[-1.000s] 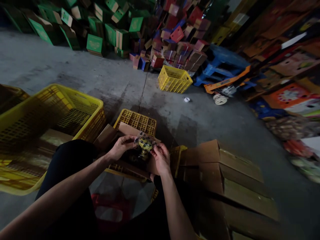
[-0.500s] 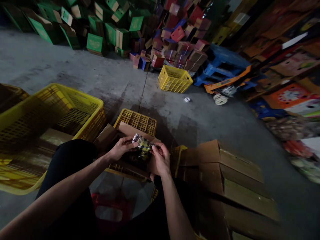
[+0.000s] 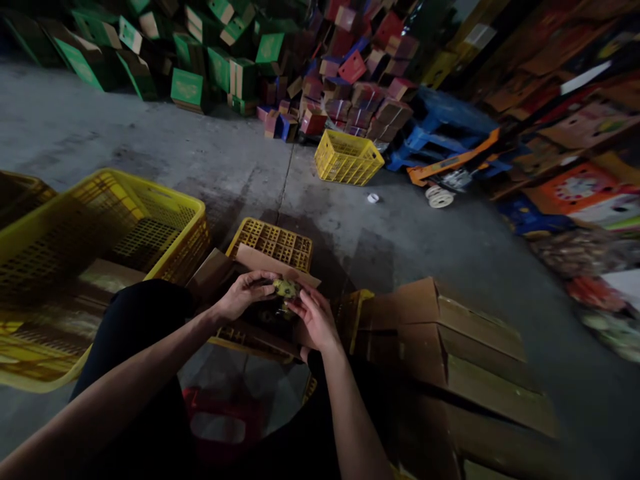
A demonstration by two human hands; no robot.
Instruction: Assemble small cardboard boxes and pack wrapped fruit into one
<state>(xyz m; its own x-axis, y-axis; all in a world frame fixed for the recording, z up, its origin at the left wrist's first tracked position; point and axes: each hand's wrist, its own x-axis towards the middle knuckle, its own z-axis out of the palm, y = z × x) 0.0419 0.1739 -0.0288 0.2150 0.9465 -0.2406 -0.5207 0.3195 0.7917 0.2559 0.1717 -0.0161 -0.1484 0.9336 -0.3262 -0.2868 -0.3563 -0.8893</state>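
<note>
My left hand (image 3: 245, 293) is clenched over the top of a small yellow packet (image 3: 286, 288), fingers curled round its far edge. My right hand (image 3: 315, 320) lies against its near side with the fingers stretched out. The light is too dim for me to tell whether that thumb pinches the packet or only steadies it. The packet sits between my two hands, just above the dark opening of a cardboard box (image 3: 253, 257) whose flaps stand up around it. I judge the hold to be thin: only fingertips are on the packet, and if the left grip loosens while the right is merely resting there, the packet could slip into the box at a bad angle. It could also catch on the raised flap and bounce out. The box rests on a yellow crate (image 3: 274, 241) with an open lattice, so it may rock or slide if I press down hard. To my left is a bigger yellow crate (image 3: 150, 203), and a swinging elbow could knock it. More cardboard boxes (image 3: 450, 333) crowd my right side, near my forearm. The concrete floor (image 3: 350, 220) beyond looks stained, perhaps damp, so anything dropped there could get dirty. In this poor light I could easily misjudge the opening.
</note>
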